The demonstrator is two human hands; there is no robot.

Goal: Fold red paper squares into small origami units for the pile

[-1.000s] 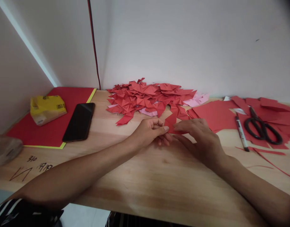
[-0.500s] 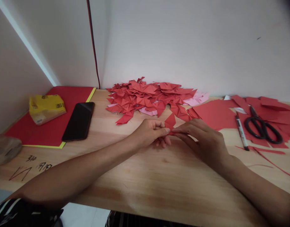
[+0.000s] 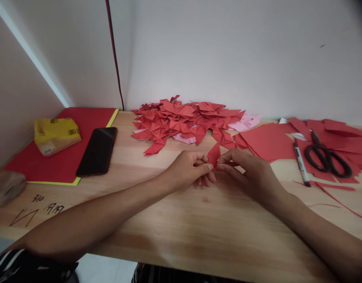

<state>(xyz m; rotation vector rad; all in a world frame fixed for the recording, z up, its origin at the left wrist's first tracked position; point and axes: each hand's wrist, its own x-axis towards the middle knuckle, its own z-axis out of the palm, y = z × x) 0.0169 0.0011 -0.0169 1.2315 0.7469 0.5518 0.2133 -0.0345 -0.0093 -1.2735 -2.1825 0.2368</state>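
Observation:
Between my hands is a small folded piece of red paper (image 3: 214, 154), with one pointed flap standing up. My left hand (image 3: 195, 167) pinches its left side between thumb and fingers. My right hand (image 3: 242, 165) grips the right side with thumb and forefinger, and part of the paper is hidden behind those fingers. Just beyond, against the wall, lies a heap of folded red paper pieces (image 3: 181, 120), with some pink paper (image 3: 246, 121) among them.
Flat red sheets (image 3: 266, 141) lie at the right with black-handled scissors (image 3: 327, 159), a marker (image 3: 301, 163) and thin red strips (image 3: 336, 187). At the left, a black phone (image 3: 96, 151) and a yellow packet (image 3: 57, 135) rest on larger red sheets (image 3: 92, 116). Handwriting marks the wooden table (image 3: 181, 236).
My right fingers have bent and drawn into a tighter pinch on the paper. The upright flap stands slightly further right. My left hand has barely moved.

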